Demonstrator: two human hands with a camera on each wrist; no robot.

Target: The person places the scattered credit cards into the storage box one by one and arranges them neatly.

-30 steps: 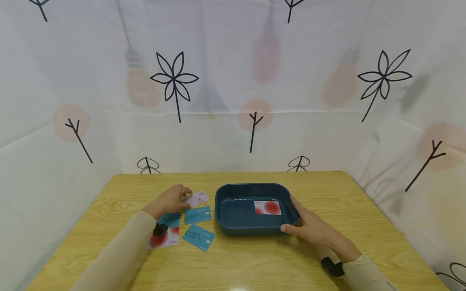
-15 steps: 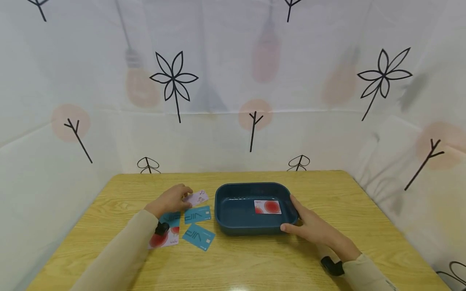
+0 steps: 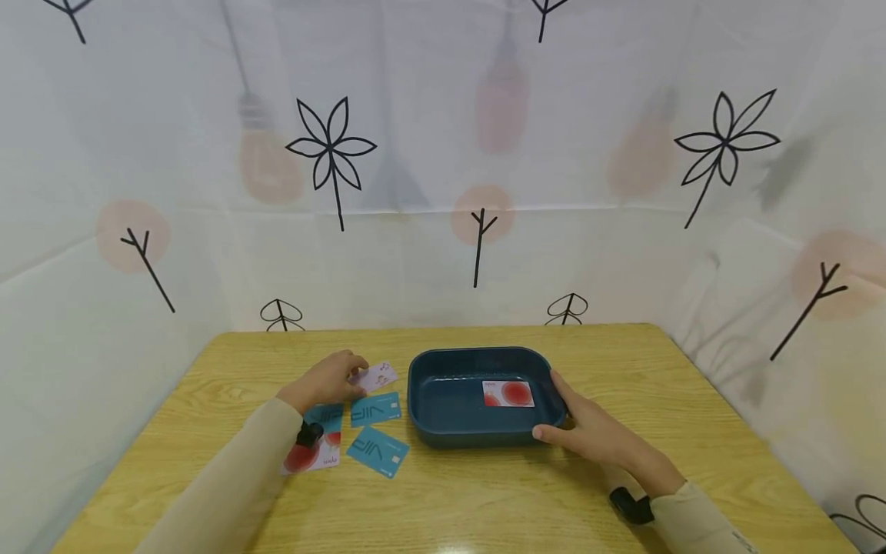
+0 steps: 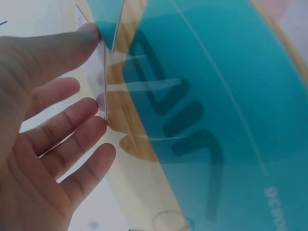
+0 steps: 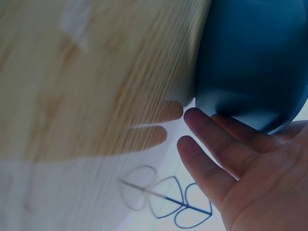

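Observation:
My left hand (image 3: 324,383) pinches a pale lilac card (image 3: 378,376) at the left of the table. In the left wrist view this card (image 4: 96,72) is seen nearly edge-on, with my thumb on one side and fingertips on the other. Just below it lies a teal card (image 3: 376,409) with dark lettering, and nearer to me a second teal card (image 3: 378,452). My right hand (image 3: 598,431) rests at the right end of a dark blue tray (image 3: 450,441), thumb at the front rim. The right wrist view shows its fairly straight fingers beside the tray's wall (image 5: 255,53).
Inside the tray is a white card with red circles (image 3: 508,394). Under my left wrist another teal card (image 3: 328,415) and a red-circled card (image 3: 320,454) are partly covered. Behind the wooden table (image 3: 484,508) hangs a patterned cloth (image 3: 415,261).
Both hands hold nearly the same places. The view has shifted slightly; the cards and tray show no clear movement.

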